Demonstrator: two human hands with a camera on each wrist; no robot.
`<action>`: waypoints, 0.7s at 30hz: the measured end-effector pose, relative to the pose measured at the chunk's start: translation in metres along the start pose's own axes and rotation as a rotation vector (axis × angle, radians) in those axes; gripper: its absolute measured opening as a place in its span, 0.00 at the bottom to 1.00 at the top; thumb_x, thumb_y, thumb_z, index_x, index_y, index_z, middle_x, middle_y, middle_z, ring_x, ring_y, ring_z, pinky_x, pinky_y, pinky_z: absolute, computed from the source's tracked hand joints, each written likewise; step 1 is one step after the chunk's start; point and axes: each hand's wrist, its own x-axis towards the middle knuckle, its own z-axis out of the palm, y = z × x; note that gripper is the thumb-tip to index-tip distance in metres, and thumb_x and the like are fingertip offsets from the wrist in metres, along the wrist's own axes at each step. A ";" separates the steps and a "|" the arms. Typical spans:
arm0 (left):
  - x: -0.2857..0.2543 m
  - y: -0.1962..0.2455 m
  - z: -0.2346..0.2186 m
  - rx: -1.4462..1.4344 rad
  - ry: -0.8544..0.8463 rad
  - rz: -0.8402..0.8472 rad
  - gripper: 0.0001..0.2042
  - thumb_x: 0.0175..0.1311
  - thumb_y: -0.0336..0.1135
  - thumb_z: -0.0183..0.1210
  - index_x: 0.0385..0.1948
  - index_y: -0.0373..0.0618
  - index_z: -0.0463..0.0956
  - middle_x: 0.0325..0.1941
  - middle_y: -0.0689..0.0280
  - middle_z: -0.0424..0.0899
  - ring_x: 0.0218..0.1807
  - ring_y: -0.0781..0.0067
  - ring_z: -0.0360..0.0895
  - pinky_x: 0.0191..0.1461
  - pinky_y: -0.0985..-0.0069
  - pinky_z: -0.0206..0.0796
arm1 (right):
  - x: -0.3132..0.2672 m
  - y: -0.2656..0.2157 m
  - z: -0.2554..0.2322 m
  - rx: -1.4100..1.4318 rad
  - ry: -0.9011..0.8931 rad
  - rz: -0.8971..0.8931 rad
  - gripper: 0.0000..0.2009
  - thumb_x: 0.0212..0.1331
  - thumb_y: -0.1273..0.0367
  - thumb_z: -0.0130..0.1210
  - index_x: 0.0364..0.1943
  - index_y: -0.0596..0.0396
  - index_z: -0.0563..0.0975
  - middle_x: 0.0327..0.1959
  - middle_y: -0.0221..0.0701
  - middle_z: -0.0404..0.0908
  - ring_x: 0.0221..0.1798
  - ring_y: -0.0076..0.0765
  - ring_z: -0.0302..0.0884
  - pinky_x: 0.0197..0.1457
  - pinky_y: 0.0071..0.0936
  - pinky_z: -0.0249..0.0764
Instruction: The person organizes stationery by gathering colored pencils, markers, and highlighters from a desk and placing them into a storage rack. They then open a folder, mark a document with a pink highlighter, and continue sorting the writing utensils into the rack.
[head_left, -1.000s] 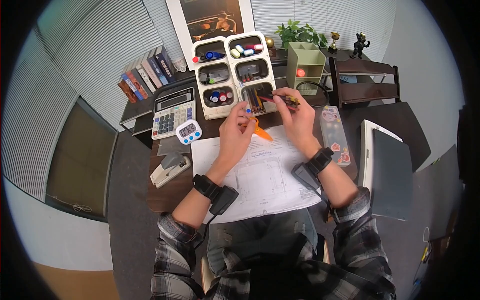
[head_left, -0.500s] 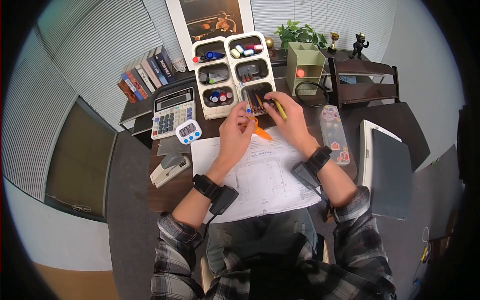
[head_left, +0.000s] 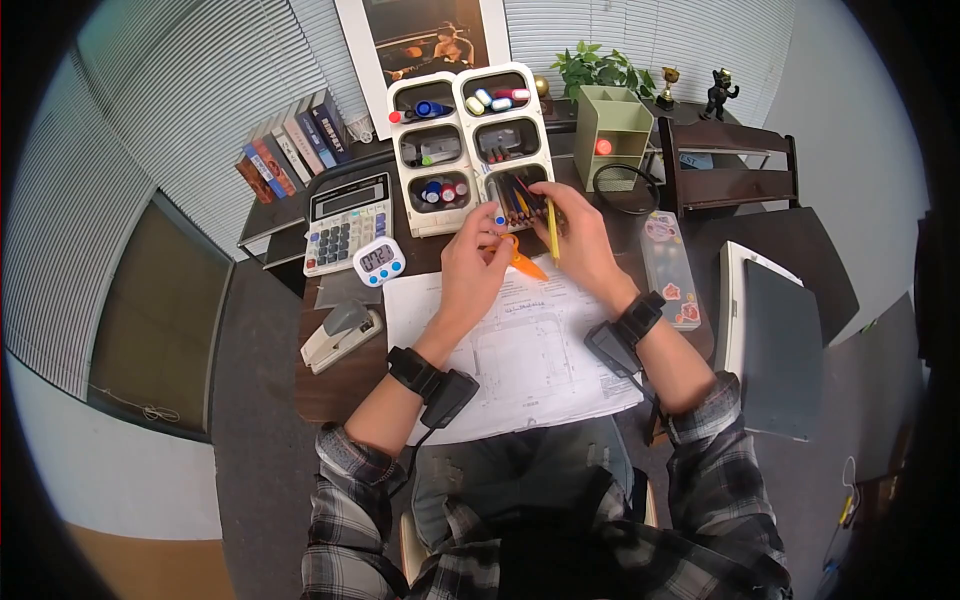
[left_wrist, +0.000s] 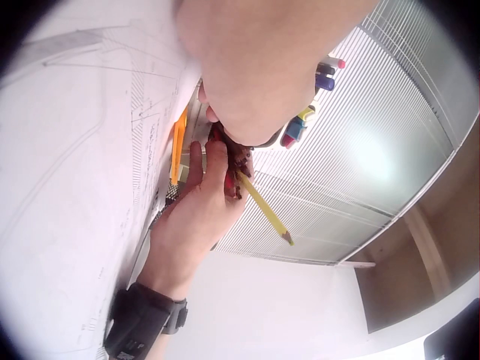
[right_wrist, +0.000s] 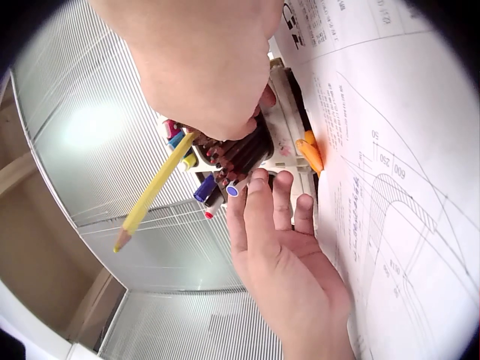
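My right hand (head_left: pixel 588 240) holds a yellow colored pencil (head_left: pixel 553 232) at the lower right compartment of a white desk organizer (head_left: pixel 463 135). The pencil's sharpened tip (right_wrist: pixel 122 240) points away from the organizer in the right wrist view. Dark-barreled pencils (head_left: pixel 515 203) fill that compartment, and my right fingertips are at them, partly hidden. On the compartment's left side stands a pen with a blue end (right_wrist: pixel 232 191). The relaxed fingers of my left hand (head_left: pixel 470 275) are right at this pen. An orange tool with a ring handle (head_left: pixel 520 260) lies between the hands.
Drawing sheets (head_left: pixel 520 370) lie under my forearms. A calculator (head_left: pixel 350 225), a white timer (head_left: pixel 380 260) and a stapler (head_left: pixel 342 338) are on the left. At the right are a sticker-covered case (head_left: pixel 668 270), a green holder (head_left: pixel 610 120) and a dark round frame (head_left: pixel 627 190).
A second ago my right hand held a bunch of dark pencils right of the compartment. It has moved left to the compartment and holds the yellow pencil, which has swung. My left hand stayed put.
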 end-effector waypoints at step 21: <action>0.001 -0.001 0.000 -0.005 -0.011 -0.002 0.24 0.61 0.20 0.59 0.60 0.37 0.68 0.44 0.58 0.82 0.39 0.74 0.82 0.40 0.79 0.76 | 0.001 -0.001 0.001 0.010 -0.053 0.044 0.19 0.55 0.75 0.61 0.52 0.64 0.74 0.50 0.43 0.78 0.44 0.44 0.82 0.48 0.31 0.81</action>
